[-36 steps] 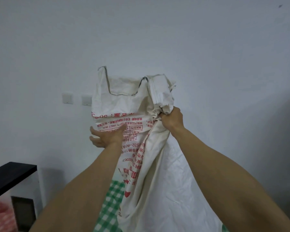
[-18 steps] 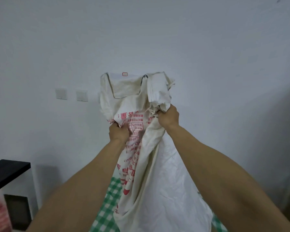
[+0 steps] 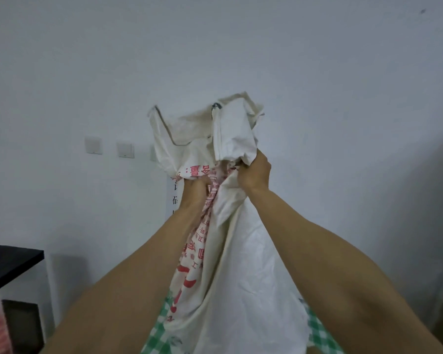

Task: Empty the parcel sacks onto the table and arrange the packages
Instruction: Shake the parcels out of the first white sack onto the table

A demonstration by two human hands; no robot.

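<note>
A white woven parcel sack [image 3: 243,272] with red print hangs upside down in front of me, held high against the wall. My left hand [image 3: 196,191] is clenched on the printed side of the sack near its bunched upper part. My right hand [image 3: 256,172] grips the same bunch from the right, close beside the left. The sack's stitched bottom flaps up above both fists. Its lower part spreads wide over a table with a green-and-white checked cloth [image 3: 159,333]. No packages are visible; the sack hides what lies below it.
A plain white wall fills the background, with two switch plates [image 3: 109,148] left of the sack and a paper notice [image 3: 174,198] behind it. A black shelf edge [image 3: 8,264] and a dark cabinet [image 3: 21,325] sit at the lower left.
My left hand went from open against the sack's printed face to a closed grip on it, and moved right toward my right hand. The sack's top is more bunched.
</note>
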